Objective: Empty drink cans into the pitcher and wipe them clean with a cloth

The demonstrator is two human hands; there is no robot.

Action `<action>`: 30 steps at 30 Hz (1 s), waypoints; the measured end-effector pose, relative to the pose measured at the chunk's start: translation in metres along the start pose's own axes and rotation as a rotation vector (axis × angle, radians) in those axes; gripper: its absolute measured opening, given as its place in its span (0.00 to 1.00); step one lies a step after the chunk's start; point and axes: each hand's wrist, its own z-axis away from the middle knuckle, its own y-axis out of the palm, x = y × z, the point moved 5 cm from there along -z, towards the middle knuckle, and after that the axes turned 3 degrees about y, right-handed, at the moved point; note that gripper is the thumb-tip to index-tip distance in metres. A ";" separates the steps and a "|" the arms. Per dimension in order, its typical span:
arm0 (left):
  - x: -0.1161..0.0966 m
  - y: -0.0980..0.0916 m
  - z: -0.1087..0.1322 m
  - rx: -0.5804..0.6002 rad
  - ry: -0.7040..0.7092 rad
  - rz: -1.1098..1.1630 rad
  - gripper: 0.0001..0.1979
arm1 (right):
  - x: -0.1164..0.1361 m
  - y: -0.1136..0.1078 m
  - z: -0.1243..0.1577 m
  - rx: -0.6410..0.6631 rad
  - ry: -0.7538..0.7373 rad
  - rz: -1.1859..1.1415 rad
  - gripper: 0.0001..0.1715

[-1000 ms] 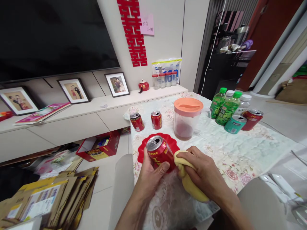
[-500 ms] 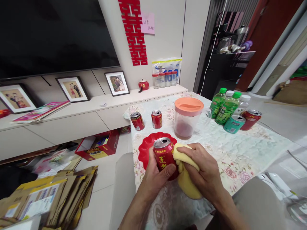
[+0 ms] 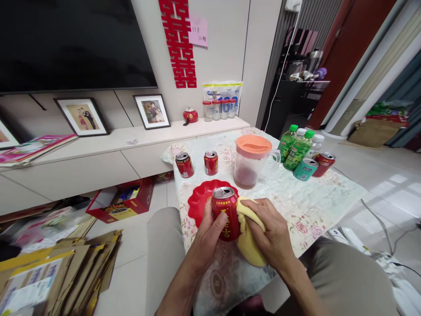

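Observation:
My left hand (image 3: 208, 237) is wrapped round a red drink can (image 3: 226, 215) and holds it upright above the near edge of the table. My right hand (image 3: 272, 235) presses a folded yellow cloth (image 3: 247, 239) against the can's right side. Just behind the can lies a red scalloped plate (image 3: 200, 201) on the flowered tablecloth (image 3: 296, 206). Both knees show under the table's edge.
Two more red cans (image 3: 184, 164) stand at the table's far left, a plastic pitcher with an orange lid (image 3: 250, 160) in the middle, green bottles (image 3: 294, 147) and two cans far right. Flattened cardboard (image 3: 55, 272) lies on the floor at left, cables at right.
The can has been turned from tilted to upright in my left hand, and the cloth has shifted along its side. The view has swung slightly right.

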 end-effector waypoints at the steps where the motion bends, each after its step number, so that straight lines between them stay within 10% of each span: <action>1: -0.001 -0.001 0.000 0.011 -0.005 0.002 0.34 | 0.001 0.001 0.000 -0.005 0.008 -0.003 0.24; 30: 0.002 -0.002 0.011 -0.088 0.053 0.057 0.44 | 0.003 0.001 -0.008 -0.072 0.022 -0.046 0.14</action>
